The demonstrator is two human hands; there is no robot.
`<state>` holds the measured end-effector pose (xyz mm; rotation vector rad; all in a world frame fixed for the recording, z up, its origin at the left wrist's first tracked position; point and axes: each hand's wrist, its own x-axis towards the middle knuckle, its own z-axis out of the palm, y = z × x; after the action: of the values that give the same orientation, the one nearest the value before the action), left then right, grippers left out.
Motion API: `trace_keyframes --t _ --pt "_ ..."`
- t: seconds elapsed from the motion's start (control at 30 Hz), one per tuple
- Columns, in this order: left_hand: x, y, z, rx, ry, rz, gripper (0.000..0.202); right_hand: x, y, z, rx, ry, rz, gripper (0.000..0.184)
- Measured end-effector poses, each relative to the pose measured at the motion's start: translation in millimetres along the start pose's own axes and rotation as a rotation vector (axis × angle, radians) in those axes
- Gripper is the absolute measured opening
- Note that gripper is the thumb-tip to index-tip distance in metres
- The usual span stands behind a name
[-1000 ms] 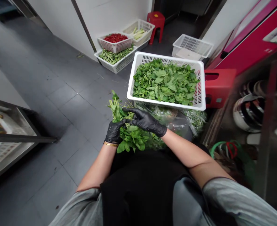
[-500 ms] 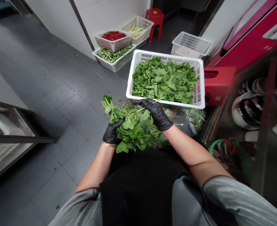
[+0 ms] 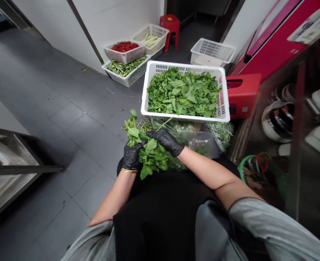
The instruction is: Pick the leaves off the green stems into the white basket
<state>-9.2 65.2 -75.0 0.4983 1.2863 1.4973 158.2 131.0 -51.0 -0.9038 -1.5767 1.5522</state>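
Both my hands wear black gloves and work over my lap. My left hand (image 3: pixel 131 156) is closed round a bunch of leafy green stems (image 3: pixel 148 156), with leaves sticking out above and below the fist. My right hand (image 3: pixel 165 141) is closed too, pinching a thin stem (image 3: pixel 164 124) that points up toward the basket. Just beyond my hands a white plastic basket (image 3: pixel 185 118) is heaped with picked green leaves (image 3: pixel 182 93). Under it lies a clear plastic bag of greens (image 3: pixel 203 136).
Against the far wall stand white baskets of red chillies (image 3: pixel 124 46), green beans (image 3: pixel 121 67) and pale stalks (image 3: pixel 150 38), plus an empty basket (image 3: pixel 212 52). A red stool (image 3: pixel 170 22) and a red crate (image 3: pixel 241 94) are near. A metal shelf (image 3: pixel 10 170) is on my left.
My right hand went up to the basket rim half a second ago and has come back down to the bunch, pinching a stem. The view has shifted slightly.
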Motion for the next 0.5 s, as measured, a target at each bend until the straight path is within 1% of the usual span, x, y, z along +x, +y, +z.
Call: trace_keyframes --t 0.07,0.1,0.13,0.2,0.23,0.27,0.3,0.4,0.5 --pt "3.7 6.6 -2.1 0.037 0.021 -0.014 0.03 1.6 -6.5 -14.8 -0.251 -0.131 0.079 0.053" --pt "4.3 10.0 -1.2 0.051 0.003 -0.017 0.031 3.0 -9.8 -19.2 -0.379 -0.209 0.14 0.053" --pt "4.2 12.8 0.9 0.062 -0.042 -0.028 0.034 4.8 -12.2 -20.6 -0.488 -0.292 0.196 0.051" --pt "2.6 14.7 7.6 0.062 -0.16 -0.065 0.044 8.7 -13.2 -15.3 -0.63 -0.427 0.233 0.039" --pt "1.7 14.0 10.9 0.048 -0.191 -0.09 0.047 10.2 -11.7 -10.2 -0.672 -0.47 0.225 0.032" --pt "1.4 12.6 13.4 0.028 -0.191 -0.119 0.047 11.0 -9.0 -5.0 -0.697 -0.498 0.206 0.026" --pt "1.8 11.0 14.7 0.002 -0.168 -0.156 0.043 10.8 -5.6 -0.7 -0.712 -0.514 0.182 0.021" --pt "7.8 7.4 10.7 -0.077 -0.077 -0.295 0.029 4.0 5.8 2.6 -0.713 -0.496 0.105 0.022" --pt "17.1 5.4 2.4 -0.139 -0.018 -0.411 0.017 -8.6 15.9 -2.6 -0.708 -0.388 -0.01 0.019"
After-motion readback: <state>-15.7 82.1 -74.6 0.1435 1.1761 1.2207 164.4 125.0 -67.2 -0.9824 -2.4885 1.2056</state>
